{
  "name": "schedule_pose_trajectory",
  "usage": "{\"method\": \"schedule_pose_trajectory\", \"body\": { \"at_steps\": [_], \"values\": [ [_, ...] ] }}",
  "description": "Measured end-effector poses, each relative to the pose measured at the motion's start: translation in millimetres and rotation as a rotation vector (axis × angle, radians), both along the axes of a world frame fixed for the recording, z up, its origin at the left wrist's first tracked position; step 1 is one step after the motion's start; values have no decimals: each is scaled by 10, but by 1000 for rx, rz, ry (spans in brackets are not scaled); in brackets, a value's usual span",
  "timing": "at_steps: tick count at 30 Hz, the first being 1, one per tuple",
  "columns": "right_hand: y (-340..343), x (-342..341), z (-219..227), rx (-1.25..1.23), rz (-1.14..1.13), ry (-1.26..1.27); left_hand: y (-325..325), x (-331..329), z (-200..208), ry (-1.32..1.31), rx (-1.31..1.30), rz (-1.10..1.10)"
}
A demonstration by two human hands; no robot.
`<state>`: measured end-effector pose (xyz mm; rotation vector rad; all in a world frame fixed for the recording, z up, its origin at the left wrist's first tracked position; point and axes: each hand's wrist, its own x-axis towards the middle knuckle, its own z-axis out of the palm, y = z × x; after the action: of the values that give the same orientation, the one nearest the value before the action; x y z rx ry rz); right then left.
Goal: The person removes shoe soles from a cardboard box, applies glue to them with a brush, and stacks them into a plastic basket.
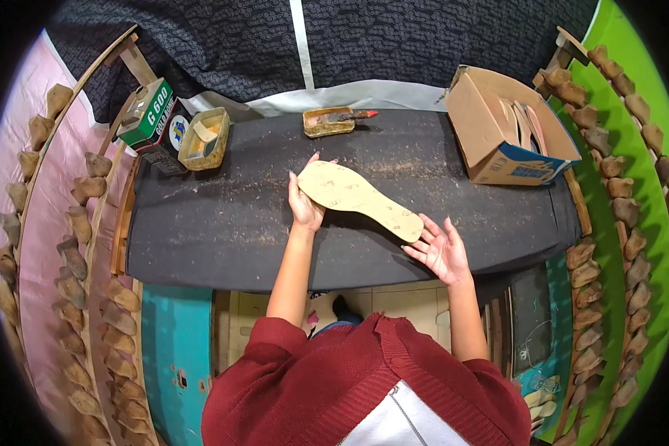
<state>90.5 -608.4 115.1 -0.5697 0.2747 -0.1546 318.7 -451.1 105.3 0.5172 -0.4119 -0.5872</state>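
A pale yellow shoe insole [353, 195] with small dark printed marks hangs above the dark table, its wide end up to the left and its narrow heel end down to the right. My left hand [305, 204] grips the wide end, thumb along the edge and other fingers mostly hidden beneath. At the heel end, my right hand [441, 251] is palm up with its fingers spread. Its fingertips are at the heel's edge; whether they bear any weight I cannot tell.
Dark cloth with scattered crumbs covers the table [223, 245]. Along its back stand a green-and-black can [152, 123], a tub [204, 139], a small tray [328, 128] with a red-tipped brush [353, 116], and a cardboard box [490, 126] holding sole-shaped pieces. Racks of shoe lasts [89, 187] flank both sides.
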Motion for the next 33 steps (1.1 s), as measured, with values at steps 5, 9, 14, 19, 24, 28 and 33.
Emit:
{"method": "schedule_pose_trajectory", "body": {
  "at_steps": [5, 9, 14, 19, 24, 28, 33],
  "values": [
    [-11, -660, -87, -139, -109, 36, 220, -775, -101, 133, 40, -137],
    [53, -1107, -184, -155, -159, 88, 600, -1391, -307, 141, 110, -197],
    [184, -1561, -325, -146, -74, 42, 1138, -2152, -501, 220, 155, -131],
    [530, -1726, -474, -199, 82, 67, 1830, -2898, -636, 222, 255, 116],
    [983, -1696, -603, -233, 272, 104, 2508, -3490, -734, 225, 359, 341],
    [1410, -1654, -614, -253, 381, 126, 2957, -3855, -808, 287, 323, 481],
    [1998, -1647, -728, -280, 461, 131, 3463, -4172, -931, 380, 247, 580]
  ]
}}
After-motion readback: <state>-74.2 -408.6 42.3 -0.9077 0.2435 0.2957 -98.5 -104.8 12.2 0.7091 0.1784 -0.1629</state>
